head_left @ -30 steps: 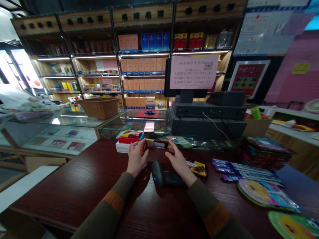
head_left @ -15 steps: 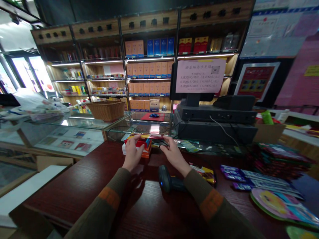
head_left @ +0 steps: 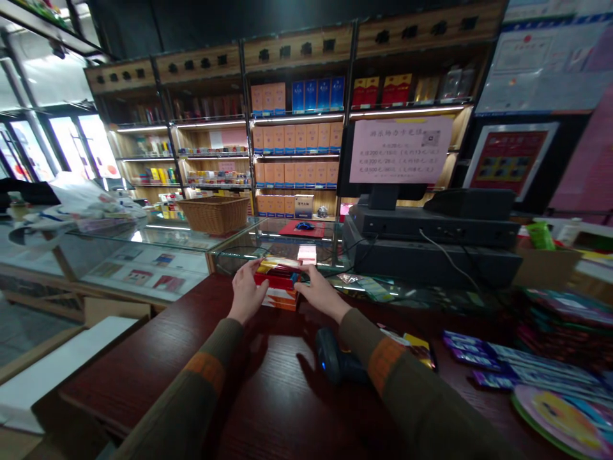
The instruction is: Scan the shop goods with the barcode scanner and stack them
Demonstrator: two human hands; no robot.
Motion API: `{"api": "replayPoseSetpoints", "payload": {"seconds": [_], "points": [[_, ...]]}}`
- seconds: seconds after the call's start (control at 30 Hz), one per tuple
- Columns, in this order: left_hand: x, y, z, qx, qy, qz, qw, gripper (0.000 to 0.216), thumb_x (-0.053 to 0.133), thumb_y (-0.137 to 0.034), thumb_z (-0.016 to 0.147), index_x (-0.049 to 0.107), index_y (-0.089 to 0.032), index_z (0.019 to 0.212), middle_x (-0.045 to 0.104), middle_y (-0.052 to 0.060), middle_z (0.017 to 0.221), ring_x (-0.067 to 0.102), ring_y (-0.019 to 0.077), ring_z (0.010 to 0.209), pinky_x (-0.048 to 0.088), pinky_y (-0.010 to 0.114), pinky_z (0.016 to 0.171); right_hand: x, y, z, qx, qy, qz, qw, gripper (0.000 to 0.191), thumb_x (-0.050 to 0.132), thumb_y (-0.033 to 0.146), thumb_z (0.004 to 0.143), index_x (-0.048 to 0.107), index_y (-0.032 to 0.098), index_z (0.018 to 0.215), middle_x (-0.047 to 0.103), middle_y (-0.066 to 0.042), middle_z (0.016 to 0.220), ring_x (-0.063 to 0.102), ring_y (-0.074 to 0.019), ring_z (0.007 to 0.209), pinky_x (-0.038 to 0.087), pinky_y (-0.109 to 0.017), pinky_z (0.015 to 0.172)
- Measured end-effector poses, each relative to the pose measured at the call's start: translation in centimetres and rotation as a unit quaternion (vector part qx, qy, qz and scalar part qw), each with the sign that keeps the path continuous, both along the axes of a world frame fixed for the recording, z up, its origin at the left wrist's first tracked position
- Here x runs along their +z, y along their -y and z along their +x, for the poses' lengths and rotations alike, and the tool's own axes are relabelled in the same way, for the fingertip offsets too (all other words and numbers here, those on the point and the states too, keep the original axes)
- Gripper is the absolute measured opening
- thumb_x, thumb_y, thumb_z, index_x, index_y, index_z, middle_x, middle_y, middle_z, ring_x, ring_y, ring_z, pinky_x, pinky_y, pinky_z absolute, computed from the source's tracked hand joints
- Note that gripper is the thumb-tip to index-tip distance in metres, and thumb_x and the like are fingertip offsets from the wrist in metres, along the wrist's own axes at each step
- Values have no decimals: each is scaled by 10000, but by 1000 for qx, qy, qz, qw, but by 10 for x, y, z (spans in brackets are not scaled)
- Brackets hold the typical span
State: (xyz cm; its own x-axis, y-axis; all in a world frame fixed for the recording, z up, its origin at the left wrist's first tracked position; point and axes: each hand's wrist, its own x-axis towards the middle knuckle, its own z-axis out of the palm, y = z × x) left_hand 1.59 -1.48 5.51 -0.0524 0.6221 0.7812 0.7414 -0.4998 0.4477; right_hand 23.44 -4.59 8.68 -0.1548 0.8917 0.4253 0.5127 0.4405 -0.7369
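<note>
My left hand (head_left: 248,292) and my right hand (head_left: 323,292) pinch a flat yellow and dark red packet (head_left: 280,263) at its two ends. It lies level on, or just above, a small stack of red and orange boxes (head_left: 278,298) at the far part of the dark wooden counter (head_left: 167,370). My fingers partly cover both sides of the stack. Print on the packet is too blurred to read. A black handheld barcode scanner (head_left: 335,361) lies nearer to me, below my right wrist.
Right of the scanner lie a yellow packet (head_left: 419,348), purple packets (head_left: 472,350) and round colourful packages (head_left: 565,418). Beyond the counter stand a glass case (head_left: 234,246), a wicker basket (head_left: 215,216) and a dark till with a monitor (head_left: 431,217). An open carton (head_left: 76,370) is at left.
My right hand has come in left against the stack, bringing the packet squarely over the boxes. My left hand stays at the other end. The camera view has shifted slightly left.
</note>
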Motion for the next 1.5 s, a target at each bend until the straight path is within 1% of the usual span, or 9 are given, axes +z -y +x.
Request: {"api": "replayPoseSetpoints", "payload": {"seconds": [0.27, 0.37, 0.5, 0.67, 1.03, 1.23, 1.37, 1.5], "points": [[-10, -17, -20, 12, -45, -41, 998, 591, 578, -196, 741, 474, -202, 1323, 619, 119, 1337, 494, 298, 1324, 338, 529, 1130, -5, -20, -12, -2, 29, -20, 999, 426, 645, 241, 781, 552, 219, 1196, 661, -84, 1182, 619, -240, 1068, 437, -393, 984], [-12, -20, -23, 16, -48, -53, 997, 603, 576, -192, 739, 475, -212, 1333, 620, 122, 1338, 457, 305, 1364, 312, 561, 1142, -8, -24, -15, -1, 29, -10, 1000, 440, 657, 248, 769, 557, 228, 1196, 652, -84, 1213, 603, -244, 1117, 429, -396, 1002], [-14, -20, -24, 15, -53, -64, 996, 606, 577, -203, 743, 477, -213, 1340, 617, 133, 1346, 430, 316, 1394, 283, 594, 1152, -11, -26, -16, 4, 47, 0, 999, 449, 643, 260, 776, 547, 208, 1212, 611, -117, 1293, 562, -253, 1207, 403, -417, 1045], [-13, -17, -24, 16, -57, -91, 994, 632, 568, -214, 746, 453, -205, 1368, 591, 145, 1384, 390, 318, 1429, 226, 621, 1173, -8, -22, -16, 6, 84, 1, 996, 466, 627, 251, 785, 530, 179, 1235, 612, -146, 1272, 570, -276, 1188, 417, -440, 1029], [-15, -19, -24, 8, -57, -94, 994, 641, 567, -223, 751, 440, -189, 1379, 576, 137, 1410, 375, 320, 1434, 233, 603, 1175, -4, -19, -18, 13, 109, -9, 994, 510, 620, 251, 800, 499, 137, 1281, 576, -190, 1331, 536, -291, 1246, 397, -457, 1065], [-15, -19, -24, 17, -65, -118, 991, 658, 560, -246, 759, 411, -194, 1398, 538, 128, 1450, 345, 303, 1452, 201, 592, 1195, -2, -18, -18, 11, 128, -4, 992, 525, 628, 269, 805, 490, 137, 1294, 585, -179, 1313, 542, -284, 1236, 405, -450, 1058], [-15, -19, -25, 16, -72, -118, 990, 660, 559, -254, 760, 402, -193, 1398, 542, 131, 1444, 353, 304, 1444, 217, 593, 1190, -1, -16, -17, 6, 142, -5, 990, 523, 625, 274, 807, 488, 153, 1297, 585, -170, 1317, 533, -288, 1251, 406, -450, 1052], [-13, -19, -24, 18, -78, -124, 989, 661, 549, -261, 760, 396, -192, 1400, 532, 128, 1453, 355, 303, 1443, 229, 585, 1188, -1, -16, -17, 2, 148, -9, 989, 538, 624, 284, 807, 488, 141, 1308, 584, -182, 1316, 536, -303, 1247, 408, -457, 1046]]}}
